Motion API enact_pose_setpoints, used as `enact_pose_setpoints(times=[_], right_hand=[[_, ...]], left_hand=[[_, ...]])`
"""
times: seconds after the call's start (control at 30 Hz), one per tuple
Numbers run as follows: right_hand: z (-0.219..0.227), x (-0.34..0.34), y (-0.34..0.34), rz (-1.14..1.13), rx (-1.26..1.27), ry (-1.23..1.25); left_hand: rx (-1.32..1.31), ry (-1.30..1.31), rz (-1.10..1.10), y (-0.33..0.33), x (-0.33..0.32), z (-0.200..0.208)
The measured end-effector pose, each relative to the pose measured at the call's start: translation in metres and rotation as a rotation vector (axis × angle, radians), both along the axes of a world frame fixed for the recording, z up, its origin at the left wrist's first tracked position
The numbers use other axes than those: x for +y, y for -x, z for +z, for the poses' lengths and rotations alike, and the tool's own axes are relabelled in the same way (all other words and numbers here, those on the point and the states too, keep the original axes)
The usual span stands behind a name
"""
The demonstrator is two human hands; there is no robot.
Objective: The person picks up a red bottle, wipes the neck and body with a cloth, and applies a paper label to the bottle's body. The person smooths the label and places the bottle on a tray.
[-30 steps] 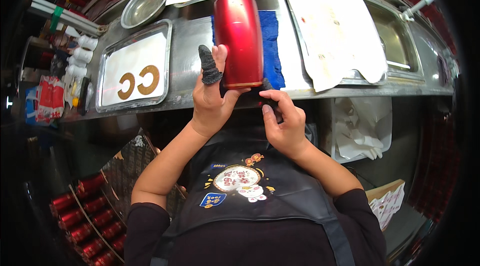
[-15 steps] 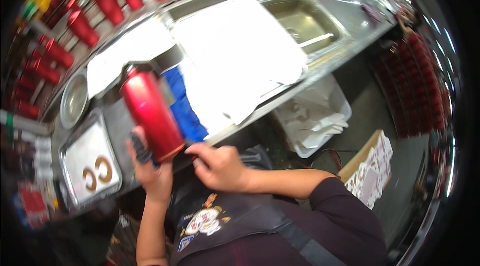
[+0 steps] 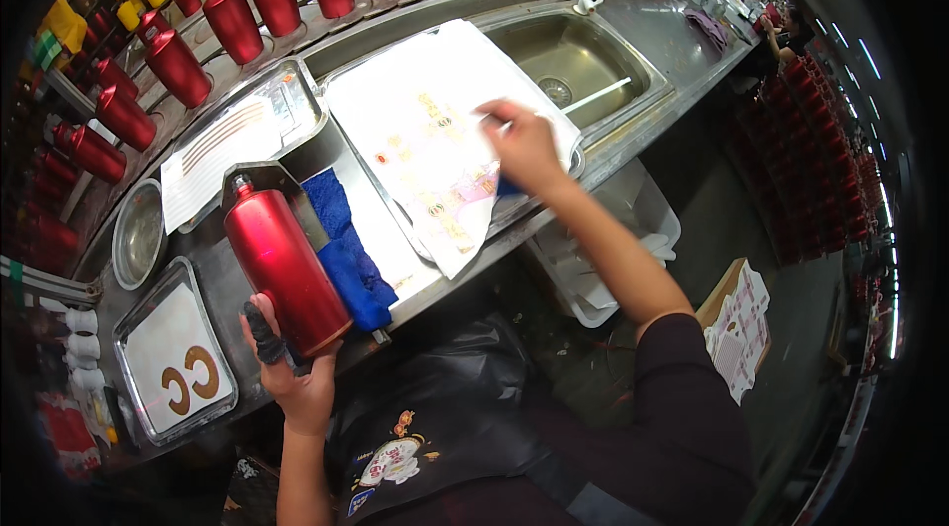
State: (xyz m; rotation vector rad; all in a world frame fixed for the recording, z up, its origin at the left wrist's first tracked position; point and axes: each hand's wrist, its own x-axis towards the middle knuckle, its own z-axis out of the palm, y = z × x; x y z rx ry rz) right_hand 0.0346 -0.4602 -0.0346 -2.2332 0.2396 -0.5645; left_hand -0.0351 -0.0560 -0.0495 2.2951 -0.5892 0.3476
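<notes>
Head view: L hand [image 3: 297, 386] grasps the base of the red bottle [image 3: 285, 264], which lies neck-away beside the blue cloth [image 3: 354, 279]. Its visible side looks plain, so prob. early on w/ that face. R hand [image 3: 526, 152], blurred, is over the printed sheet [image 3: 386, 96]; can't tell if it's holding anything. 2 gold C-shapes [image 3: 212, 373] lie at left, apparently unused.

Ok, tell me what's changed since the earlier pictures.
The right hand has moved right from beside the red bottle to over the printed white sheet; blur hides whether it touches. The left hand still holds the bottle, and the brown C-shaped pieces remain on their tray.
</notes>
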Motion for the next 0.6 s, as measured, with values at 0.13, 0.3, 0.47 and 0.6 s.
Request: enact_pose_setpoints(times=[0.13,0.3,0.47,0.6], right_hand=[[-0.059,-0.206,-0.060,-0.696,0.328,0.175],[-0.083,-0.278,-0.080,-0.394,0.676,-0.013],[0.006,-0.182,-0.099,0.275,0.595,-0.764],[0.015,-0.074,-0.112,0.552,0.451,-0.004]], left_hand=[[0.049,0.127,0.008,0.000,-0.004,0.003],[0.086,0.174,0.031,0.003,-0.006,0.001],[0.129,0.091,0.046,0.006,-0.001,0.004],[0.111,0.110,0.041,0.005,-0.001,0.006]])
